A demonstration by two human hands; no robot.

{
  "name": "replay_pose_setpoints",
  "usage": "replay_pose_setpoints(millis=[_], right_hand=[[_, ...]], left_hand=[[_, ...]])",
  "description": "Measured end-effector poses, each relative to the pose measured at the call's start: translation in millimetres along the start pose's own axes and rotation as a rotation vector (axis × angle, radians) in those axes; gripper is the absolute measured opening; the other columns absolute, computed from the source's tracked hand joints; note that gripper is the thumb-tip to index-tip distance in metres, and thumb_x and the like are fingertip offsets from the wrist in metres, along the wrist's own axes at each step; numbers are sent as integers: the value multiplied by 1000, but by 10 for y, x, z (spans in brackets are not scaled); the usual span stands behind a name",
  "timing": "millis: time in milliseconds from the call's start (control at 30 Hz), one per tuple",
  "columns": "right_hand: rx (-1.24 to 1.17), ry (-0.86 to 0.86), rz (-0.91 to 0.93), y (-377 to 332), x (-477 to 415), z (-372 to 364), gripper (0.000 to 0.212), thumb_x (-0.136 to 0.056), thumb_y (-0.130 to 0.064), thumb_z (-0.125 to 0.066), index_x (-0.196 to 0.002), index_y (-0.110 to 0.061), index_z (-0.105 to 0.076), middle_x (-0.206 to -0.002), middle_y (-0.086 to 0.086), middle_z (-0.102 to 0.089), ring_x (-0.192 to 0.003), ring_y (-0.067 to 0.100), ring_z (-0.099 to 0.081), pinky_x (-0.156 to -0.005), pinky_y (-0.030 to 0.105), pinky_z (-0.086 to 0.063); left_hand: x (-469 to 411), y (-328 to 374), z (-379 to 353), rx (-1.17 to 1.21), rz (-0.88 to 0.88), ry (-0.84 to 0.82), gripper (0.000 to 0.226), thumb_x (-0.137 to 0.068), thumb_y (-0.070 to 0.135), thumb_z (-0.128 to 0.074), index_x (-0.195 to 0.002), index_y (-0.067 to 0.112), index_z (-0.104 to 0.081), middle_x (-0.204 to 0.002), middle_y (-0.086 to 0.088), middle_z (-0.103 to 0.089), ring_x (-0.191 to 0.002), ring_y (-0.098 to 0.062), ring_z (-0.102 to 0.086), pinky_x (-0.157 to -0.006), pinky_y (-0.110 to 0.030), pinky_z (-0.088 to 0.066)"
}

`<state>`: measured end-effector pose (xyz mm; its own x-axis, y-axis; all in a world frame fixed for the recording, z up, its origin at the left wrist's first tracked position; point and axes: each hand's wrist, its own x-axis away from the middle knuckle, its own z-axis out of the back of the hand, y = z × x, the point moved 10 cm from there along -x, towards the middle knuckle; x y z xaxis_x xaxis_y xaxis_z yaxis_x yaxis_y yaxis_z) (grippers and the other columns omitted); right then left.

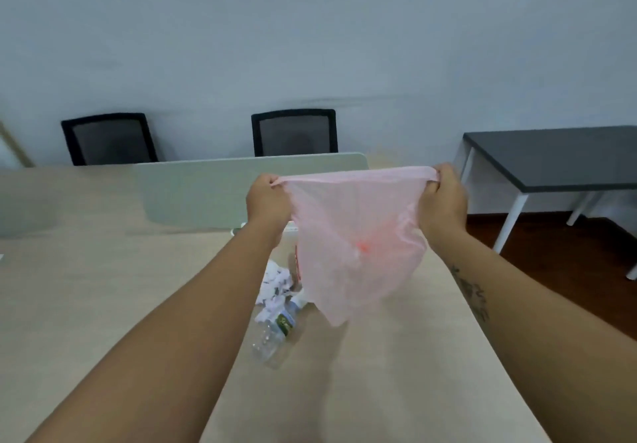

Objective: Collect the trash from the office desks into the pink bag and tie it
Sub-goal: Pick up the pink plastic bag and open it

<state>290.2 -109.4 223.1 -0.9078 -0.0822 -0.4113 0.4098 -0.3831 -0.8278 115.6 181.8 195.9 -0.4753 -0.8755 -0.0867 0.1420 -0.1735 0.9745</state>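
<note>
We hold the pink bag (358,235) up above the desk (103,287), its top edge stretched taut between our two hands. Our left hand (267,197) has its fingers closed tight on the left end of the rim, and our right hand (443,197) is clenched the same way on the right end. The bag hangs limp and looks nearly empty; a reddish blur shows through the film, but we cannot tell what it is.

Below the bag on the desk lie the things to collect: a clear plastic bottle (274,332) on its side and, just beyond it, crumpled paper (275,284). Something with red print sits behind the bag, half hidden.

Several risks stand out. The film is thin, and pulling the rim this hard could tear it or stretch it thin. The mouth seems pulled flat rather than open, so trash pushed at it may slide off and fall back onto the desk. Both hands are busy, so one must let go to pick anything up, and the freed side could collapse shut. The bottle is round and may roll off the desk's near edge if nudged.
</note>
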Motion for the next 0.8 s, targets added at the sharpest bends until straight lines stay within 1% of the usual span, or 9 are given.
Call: replay_pose_setpoints(millis=[67,133,200,300,367,467,567,667,800], right_hand=[[-11,20,107,-429,62,-96,20,-95,-6,-30,-91,-16,-48,-75,-1,-52,-66,18,-50,-52,27,-39],[-31,0,187,-846,202,-267,20,-94,-8,-29,-88,-19,-46,-71,-5,-51,-62,12,-47,-50,26,-37],[-57,-25,244,-1230,389,-484,19,-95,-11,-30,-90,-19,-46,-76,3,-55,-66,21,-51,-55,32,-42],[-108,17,292,-1703,704,-790,19,-93,-6,-33,-95,-16,-50,-84,10,-59,-73,29,-51,-59,33,-35],[-140,40,286,-1935,957,-1048,21,-92,-5,-34,-96,-17,-51,-85,9,-58,-73,27,-49,-59,31,-31],[-155,11,257,-2191,1425,-1582,21,-92,-6,-34,-93,-20,-49,-82,4,-55,-71,26,-47,-57,31,-26],[-147,-15,222,-2363,1905,-2129,17,-93,-7,-32,-91,-18,-46,-80,2,-53,-71,28,-46,-58,32,-28],[-134,-47,166,-2446,2407,-2763,13,-97,-13,-33,-86,-19,-37,-79,3,-50,-69,28,-45,-59,33,-28],[-47,-246,79,-2209,3120,-3612,12,-97,-19,-33,-86,-21,-35,-78,1,-53,-69,28,-49,-57,35,-33]], left_hand=[[-88,140,375,74,13,109,29,-86,1,-28,-79,19,-49,-81,-8,-55,-62,-25,-53,-55,-30,-44],[-119,337,860,42,-35,259,22,-90,6,-29,-84,18,-47,-76,-2,-50,-61,-23,-46,-52,-25,-37],[-130,529,1402,-28,-124,393,17,-97,16,-31,-90,17,-46,-75,2,-50,-63,-20,-47,-52,-26,-35],[-144,744,2202,-205,-326,482,23,-101,30,-32,-93,15,-47,-81,-2,-55,-72,-26,-52,-61,-32,-40],[-162,765,2739,-345,-450,485,21,-100,32,-35,-89,17,-45,-75,1,-53,-67,-24,-50,-55,-32,-33],[-247,602,3504,-524,-532,464,17,-98,31,-37,-86,20,-41,-66,4,-48,-60,-24,-46,-50,-34,-27],[-379,336,4113,-663,-560,418,16,-97,29,-38,-86,18,-42,-68,-4,-50,-63,-33,-47,-53,-37,-33],[-569,-10,4631,-750,-598,357,17,-98,26,-38,-92,16,-50,-73,-6,-54,-66,-34,-49,-56,-38,-37],[-795,-762,4995,-862,-528,212,25,-100,30,-36,-104,16,-55,-87,-15,-65,-79,-38,-59,-67,-43,-47]])
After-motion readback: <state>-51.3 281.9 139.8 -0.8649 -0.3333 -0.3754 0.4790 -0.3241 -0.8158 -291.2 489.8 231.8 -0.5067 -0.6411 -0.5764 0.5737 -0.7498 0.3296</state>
